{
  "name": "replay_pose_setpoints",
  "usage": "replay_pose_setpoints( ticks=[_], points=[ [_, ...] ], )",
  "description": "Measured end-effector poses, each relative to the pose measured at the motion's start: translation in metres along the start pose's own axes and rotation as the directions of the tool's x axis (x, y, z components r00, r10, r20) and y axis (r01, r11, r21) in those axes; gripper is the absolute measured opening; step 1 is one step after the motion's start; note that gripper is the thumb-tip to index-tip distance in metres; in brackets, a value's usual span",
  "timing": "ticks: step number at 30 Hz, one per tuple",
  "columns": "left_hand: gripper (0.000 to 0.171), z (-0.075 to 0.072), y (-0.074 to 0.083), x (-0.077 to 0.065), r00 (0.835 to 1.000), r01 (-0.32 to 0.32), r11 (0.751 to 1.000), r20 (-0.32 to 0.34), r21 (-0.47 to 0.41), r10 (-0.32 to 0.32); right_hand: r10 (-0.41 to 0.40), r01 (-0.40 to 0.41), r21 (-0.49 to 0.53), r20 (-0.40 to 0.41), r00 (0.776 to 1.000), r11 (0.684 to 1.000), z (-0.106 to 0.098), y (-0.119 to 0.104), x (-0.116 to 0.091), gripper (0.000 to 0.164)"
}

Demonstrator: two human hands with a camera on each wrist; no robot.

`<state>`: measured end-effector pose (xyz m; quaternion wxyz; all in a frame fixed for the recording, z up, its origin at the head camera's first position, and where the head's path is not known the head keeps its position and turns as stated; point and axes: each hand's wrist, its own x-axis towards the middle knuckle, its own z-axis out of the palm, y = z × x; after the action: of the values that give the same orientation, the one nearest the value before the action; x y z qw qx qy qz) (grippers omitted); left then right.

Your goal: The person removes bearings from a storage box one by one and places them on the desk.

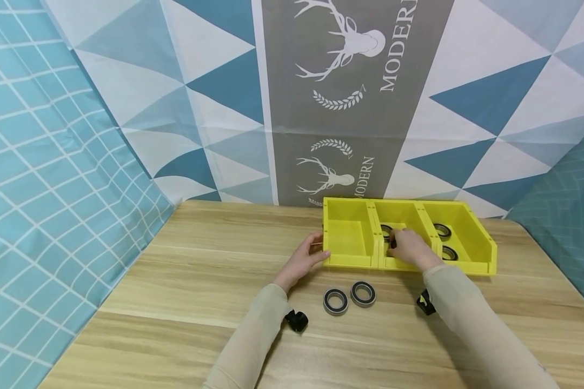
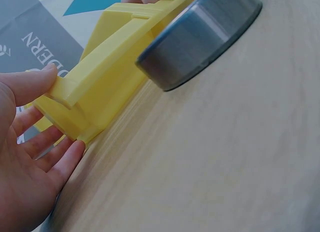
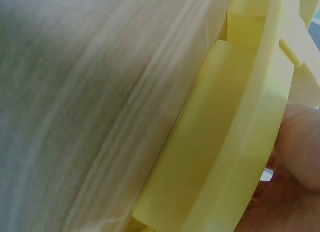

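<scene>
Three joined yellow bins [image 1: 350,262] [image 2: 115,57] [image 3: 225,132] stand on the wooden table [image 1: 199,270]. My left hand [image 1: 305,255] [image 2: 62,112] rests against the left bin's outer wall, fingers straight and thumb on the rim corner. My right hand [image 1: 405,244] [image 3: 300,157] reaches into the middle bin, its fingers curled over a black and silver bearing [image 1: 386,231] that is mostly hidden. Two more bearings [image 1: 442,231] [image 1: 449,252] lie in the right bin. The left bin shows nothing inside.
Two loose bearings [image 1: 335,301] [image 1: 363,293] lie side by side on the table in front of the bins; one bearing [image 2: 200,32] looms large in the left wrist view. A patterned cloth backdrop [image 1: 321,108] hangs right behind the bins.
</scene>
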<state>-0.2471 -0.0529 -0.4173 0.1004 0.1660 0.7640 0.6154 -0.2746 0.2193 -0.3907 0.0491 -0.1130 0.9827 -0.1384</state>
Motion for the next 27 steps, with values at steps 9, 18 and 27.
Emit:
replay_pose_setpoints(
  ticks=[9, 18, 27],
  points=[
    [0.052, -0.001, -0.003, 0.001, 1.000, -0.005, 1.000, -0.003, 0.001, 0.005, -0.024, 0.023, -0.023, -0.030, 0.999, 0.999, -0.001, -0.004, -0.004, 0.029],
    [0.053, 0.000, -0.026, 0.013, 1.000, 0.007, 1.000, -0.021, 0.005, -0.006, -0.028, 0.027, -0.029, -0.057, 0.998, 0.999, -0.003, -0.006, -0.006, 0.031],
    [0.051, 0.001, -0.028, 0.014, 0.999, -0.014, 1.000, -0.029, 0.003, 0.015, -0.046, 0.045, -0.015, -0.096, 0.994, 0.999, -0.007, -0.010, -0.010, 0.035]
  ],
)
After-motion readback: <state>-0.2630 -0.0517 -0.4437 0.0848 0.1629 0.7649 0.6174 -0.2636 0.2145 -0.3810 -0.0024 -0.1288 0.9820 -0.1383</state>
